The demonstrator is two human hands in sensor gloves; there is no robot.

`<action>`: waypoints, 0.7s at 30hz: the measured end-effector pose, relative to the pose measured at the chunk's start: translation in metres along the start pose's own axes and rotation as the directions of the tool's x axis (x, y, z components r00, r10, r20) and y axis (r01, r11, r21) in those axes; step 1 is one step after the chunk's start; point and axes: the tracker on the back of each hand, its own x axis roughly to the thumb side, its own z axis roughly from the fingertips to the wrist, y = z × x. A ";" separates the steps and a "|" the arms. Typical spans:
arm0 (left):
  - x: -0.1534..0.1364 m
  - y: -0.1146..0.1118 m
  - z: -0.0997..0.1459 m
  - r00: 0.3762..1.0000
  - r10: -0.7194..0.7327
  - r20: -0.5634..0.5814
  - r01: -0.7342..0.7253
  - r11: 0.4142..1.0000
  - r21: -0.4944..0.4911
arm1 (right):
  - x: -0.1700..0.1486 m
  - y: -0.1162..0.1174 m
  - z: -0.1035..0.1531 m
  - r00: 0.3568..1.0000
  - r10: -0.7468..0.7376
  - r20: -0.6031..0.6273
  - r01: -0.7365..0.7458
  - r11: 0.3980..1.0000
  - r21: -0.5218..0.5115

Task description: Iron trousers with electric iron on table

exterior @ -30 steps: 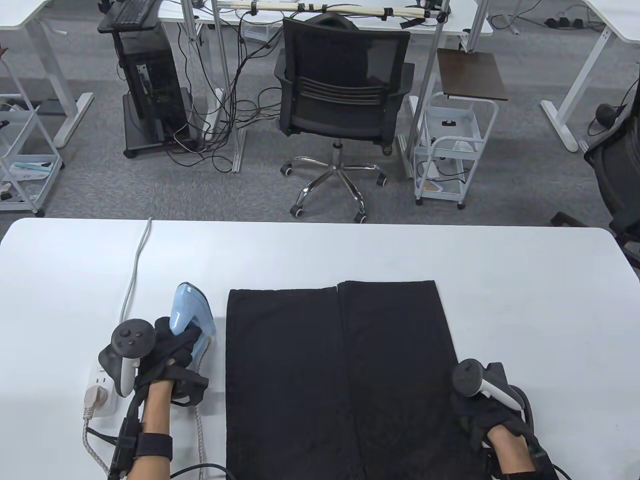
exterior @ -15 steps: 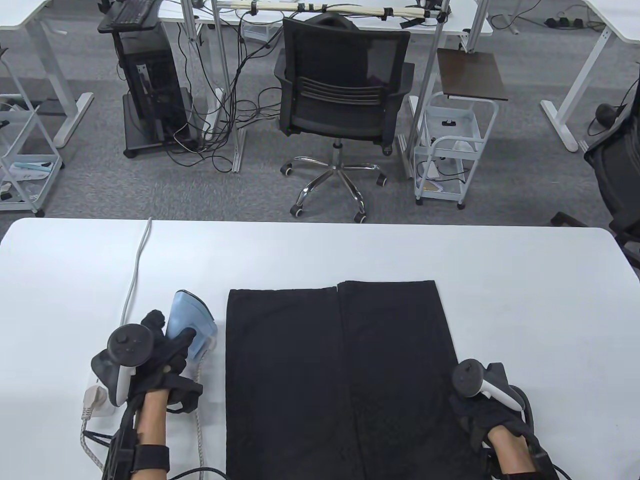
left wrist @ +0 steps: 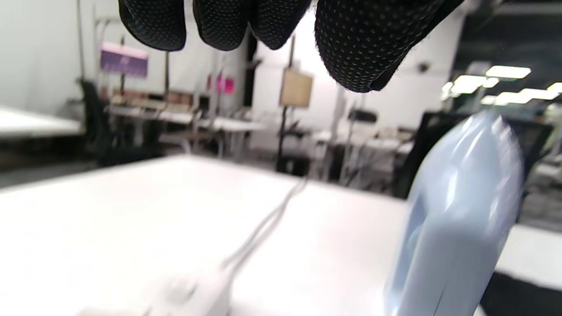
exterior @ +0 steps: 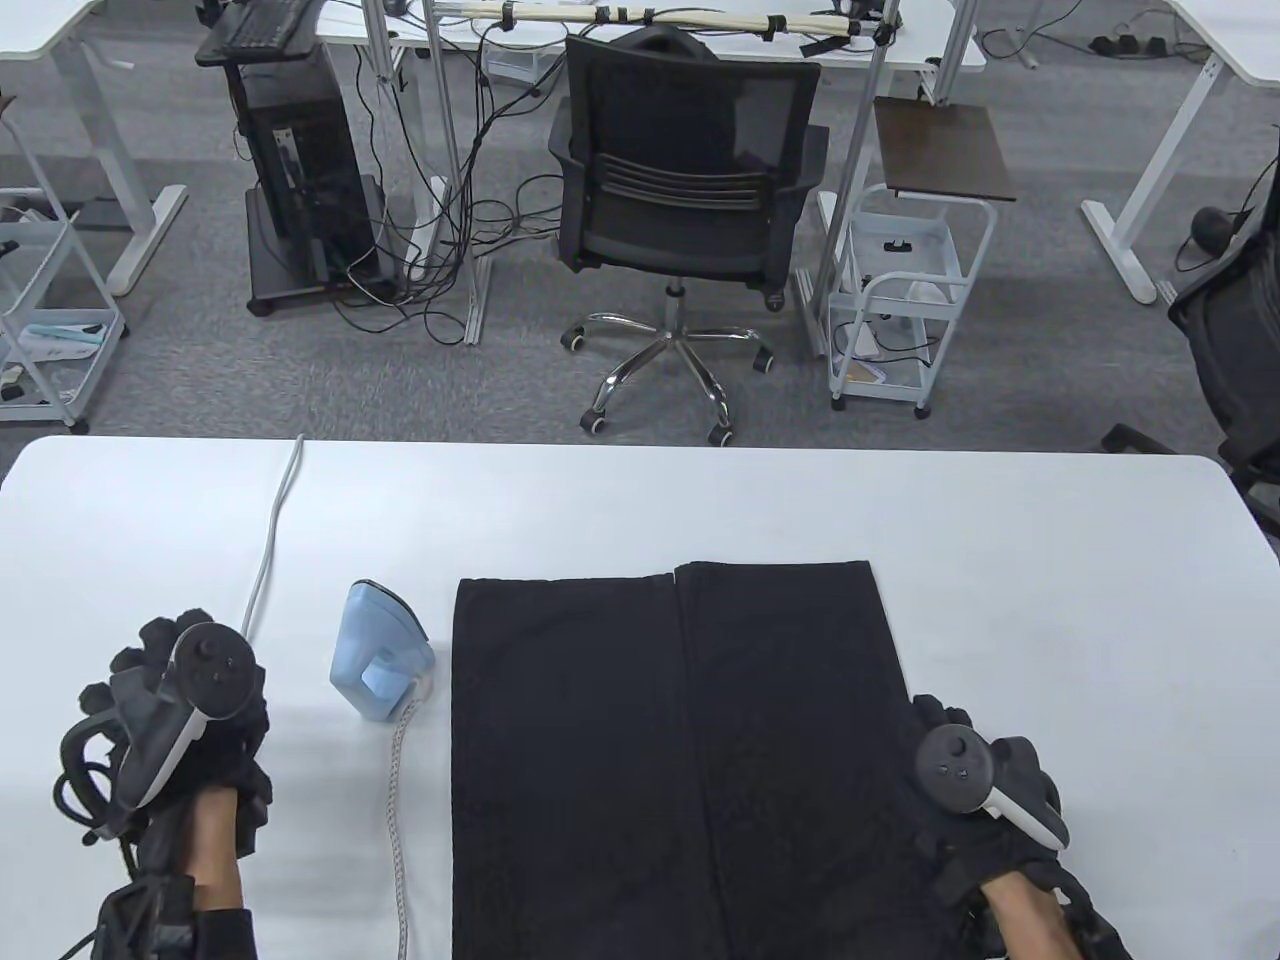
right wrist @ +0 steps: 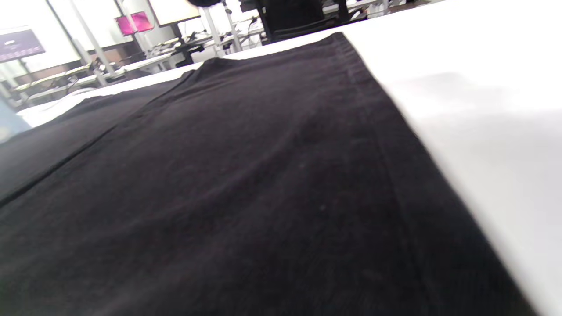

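The iron (exterior: 380, 650) stands upright on its heel at lower left of centre, just beside the trousers (exterior: 680, 760), soleplate clear of the desk (exterior: 640, 500). My left hand (exterior: 185, 720), lower left, grasps nothing, fingers (left wrist: 364, 44) relaxed. My right hand (exterior: 985, 800) rests on the trousers' right edge to steady them; I cannot tell its finger state.

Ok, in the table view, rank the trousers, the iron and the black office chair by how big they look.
1. trousers, clearly the largest.
2. office chair, though it stands farther from the camera, so its true size is understated.
3. iron, smallest, standing on its heel left of the trousers.
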 end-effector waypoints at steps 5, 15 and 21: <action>-0.022 -0.049 -0.017 0.993 -0.055 -0.105 0.028 0.970 -0.240 | 0.004 0.010 -0.004 1.000 0.008 0.022 -0.010 0.996 0.085; -0.026 -0.101 -0.029 0.983 -0.147 -0.113 0.096 0.923 -0.372 | 0.007 0.017 -0.006 1.000 0.005 0.029 -0.009 0.989 0.147; -0.031 -0.105 -0.031 0.987 -0.091 -0.132 0.039 0.933 -0.357 | 0.005 0.018 -0.007 1.000 -0.007 0.020 0.004 0.986 0.166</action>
